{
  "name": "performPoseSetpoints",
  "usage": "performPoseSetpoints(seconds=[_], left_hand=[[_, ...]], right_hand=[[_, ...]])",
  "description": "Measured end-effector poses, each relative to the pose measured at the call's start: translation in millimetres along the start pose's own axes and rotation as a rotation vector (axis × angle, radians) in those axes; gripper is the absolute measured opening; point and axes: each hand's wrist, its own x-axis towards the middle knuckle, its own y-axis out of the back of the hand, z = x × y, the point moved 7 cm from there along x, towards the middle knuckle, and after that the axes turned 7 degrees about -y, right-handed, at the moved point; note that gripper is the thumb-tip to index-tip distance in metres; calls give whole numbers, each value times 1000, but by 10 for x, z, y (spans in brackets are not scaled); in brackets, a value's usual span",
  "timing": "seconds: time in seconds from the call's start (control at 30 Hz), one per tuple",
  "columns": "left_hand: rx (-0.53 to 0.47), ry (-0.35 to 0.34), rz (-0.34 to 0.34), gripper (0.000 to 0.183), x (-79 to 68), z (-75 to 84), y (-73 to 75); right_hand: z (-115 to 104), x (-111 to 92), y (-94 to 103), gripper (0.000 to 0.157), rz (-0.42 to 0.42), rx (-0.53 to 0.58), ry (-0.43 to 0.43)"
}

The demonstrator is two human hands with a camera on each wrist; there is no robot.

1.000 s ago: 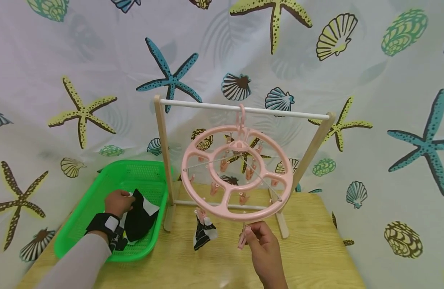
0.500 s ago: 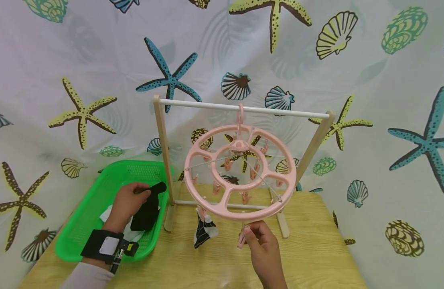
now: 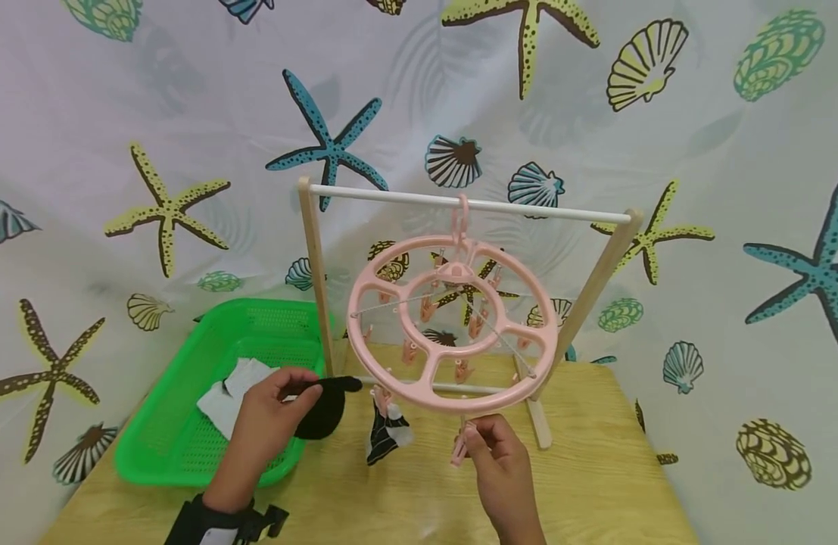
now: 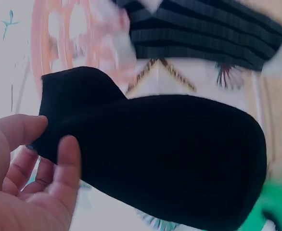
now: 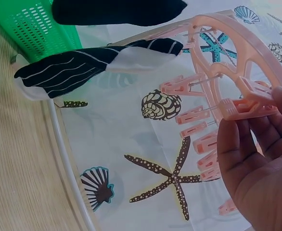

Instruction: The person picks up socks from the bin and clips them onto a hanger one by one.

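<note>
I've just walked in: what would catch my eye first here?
Probably the pink ring hanger, hooked over a white bar mid-view, a black-and-white sock clipped to it. Left of it sits a bright green basket. The left hand pinches a black sock by the basket's right edge; the right hand holds a pink clip below the hanger's near rim.

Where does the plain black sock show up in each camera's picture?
Head: black sock below and left of centre, pinched by the left hand, beside the green basket.
Left wrist: black sock large across the middle.
Right wrist: black sock at the top edge, left of centre, partly cut off.
Shared landmark: striped sock.
</note>
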Motion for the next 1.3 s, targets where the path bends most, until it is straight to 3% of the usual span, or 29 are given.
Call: performPoseSetpoints(seconds=[0.2, 0.33, 0.53, 0.7, 0.87, 1.07, 1.3], left_hand=[[-167, 28, -85, 19, -325, 91, -326], [-284, 56, -186, 18, -529, 101, -630], [-311, 25, -340, 13, -754, 115, -1023], [-301, -11, -299, 10, -804, 172, -1207], [-269, -31, -216, 10, -738, 231, -1319], [-262, -48, -178, 11, -652, 312, -1377], [-291, -58, -149, 11, -637, 430, -1374]], right_hand=[[-2, -20, -4, 17, 6, -17, -8], [-15, -22, -1, 16, 16, -16, 0], [-49, -22, -8, 14, 17, -4, 38], [-32, -54, -30, 14, 4, -1, 30], [-37, -65, -45, 12, -1, -9, 52], [-51, -63, -68, 10, -9, -15, 76], [-34, -93, -77, 10, -6, -26, 31]])
